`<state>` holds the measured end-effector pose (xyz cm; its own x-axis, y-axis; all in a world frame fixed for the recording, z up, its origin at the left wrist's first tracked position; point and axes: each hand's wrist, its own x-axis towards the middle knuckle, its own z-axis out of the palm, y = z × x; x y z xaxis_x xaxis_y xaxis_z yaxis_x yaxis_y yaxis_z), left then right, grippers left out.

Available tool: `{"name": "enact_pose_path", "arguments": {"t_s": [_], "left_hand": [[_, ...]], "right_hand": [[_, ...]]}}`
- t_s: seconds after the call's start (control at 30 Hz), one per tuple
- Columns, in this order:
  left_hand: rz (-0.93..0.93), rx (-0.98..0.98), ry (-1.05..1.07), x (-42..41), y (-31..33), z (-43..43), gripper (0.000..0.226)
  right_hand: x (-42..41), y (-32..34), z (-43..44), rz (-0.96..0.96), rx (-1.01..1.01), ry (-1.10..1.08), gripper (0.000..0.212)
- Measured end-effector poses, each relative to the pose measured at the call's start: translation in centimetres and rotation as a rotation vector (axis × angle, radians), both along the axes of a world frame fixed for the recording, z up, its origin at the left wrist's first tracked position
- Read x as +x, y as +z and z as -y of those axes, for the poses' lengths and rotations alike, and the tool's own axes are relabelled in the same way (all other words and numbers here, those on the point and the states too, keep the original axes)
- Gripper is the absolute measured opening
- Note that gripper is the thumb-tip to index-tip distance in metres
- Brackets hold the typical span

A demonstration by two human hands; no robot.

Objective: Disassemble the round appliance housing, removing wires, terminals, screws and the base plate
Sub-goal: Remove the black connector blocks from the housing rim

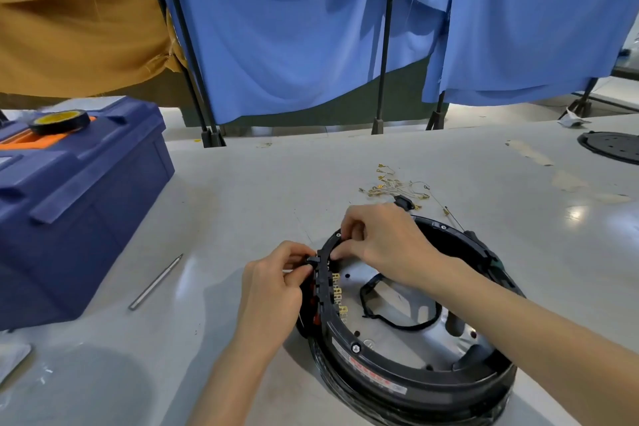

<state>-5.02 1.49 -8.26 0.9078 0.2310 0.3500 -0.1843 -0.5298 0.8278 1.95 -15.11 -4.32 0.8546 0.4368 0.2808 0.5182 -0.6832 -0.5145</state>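
Observation:
The round black appliance housing (408, 380) lies on the table at lower right, open side up, showing a silver base plate (394, 332) with a black loop of cable on it. Brass terminals (337, 294) line the inside of its left rim. My left hand (273, 290) pinches a small black part on the outside of the left rim. My right hand (383, 239) reaches over the far rim, fingertips pinching the same spot from inside. A heap of removed thin wires with brass terminals (394, 185) lies on the table behind the housing.
A metal screwdriver bit (155, 282) lies left of my hands. A dark blue toolbox (79, 197) with a roll of black tape (58, 121) on top stands at the left. A black perforated disc (612, 145) sits at far right. Blue and ochre cloths hang behind the table.

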Motion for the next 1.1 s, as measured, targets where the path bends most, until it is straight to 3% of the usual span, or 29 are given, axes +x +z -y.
{"name": "enact_pose_path", "arguments": {"t_s": [0.13, 0.3, 0.37, 0.47, 0.57, 0.63, 0.7, 0.73, 0.83, 0.9, 1.0, 1.1], "left_hand": [[-0.008, -0.003, -0.008, 0.2, 0.1, 0.0, 0.044], [-0.013, -0.026, -0.015, 0.3, 0.2, -0.1, 0.042], [0.016, -0.143, 0.031, 0.4, 0.6, -0.8, 0.040], [0.109, -0.209, 0.110, 0.6, 1.8, -2.0, 0.036], [0.123, -0.190, 0.009, 0.8, 3.0, -0.6, 0.033], [0.107, -0.163, -0.038, 1.0, 3.5, 1.1, 0.027], [0.110, -0.149, -0.038, 1.4, 3.7, 2.3, 0.023], [0.099, -0.142, -0.039, 1.7, 3.7, 2.8, 0.024], [-0.032, -0.103, -0.056, 2.2, 3.1, 3.4, 0.045], [-0.122, -0.061, -0.057, 2.5, 2.4, 3.4, 0.043], [-0.197, -0.135, -0.091, 2.8, 1.9, 3.2, 0.027], [-0.211, -0.192, -0.102, 3.1, 1.8, 3.1, 0.021]], "right_hand": [[0.1, -0.2, 0.1, 0.013, -0.114, 0.086, 0.042], [0.6, -0.7, 0.2, -0.024, -0.080, 0.085, 0.026], [0.6, -0.8, 0.4, -0.054, -0.062, 0.081, 0.025], [0.2, -0.4, 0.3, -0.120, 0.085, 0.113, 0.024], [-0.3, 0.7, -0.1, -0.246, 0.337, 0.201, 0.025], [-0.6, 1.3, -0.3, -0.223, 0.415, 0.208, 0.014], [-0.6, 1.9, -0.1, -0.196, 0.469, 0.178, 0.002], [-0.4, 2.2, 0.3, -0.185, 0.499, 0.146, 0.007], [1.3, 3.4, 2.5, -0.133, 0.602, -0.029, 0.010], [3.4, 3.9, 4.9, -0.115, 0.640, -0.184, 0.003], [6.7, 2.9, 8.0, -0.208, 0.519, -0.355, 0.010], [8.9, 0.7, 8.8, -0.395, 0.326, -0.390, 0.005]]}}
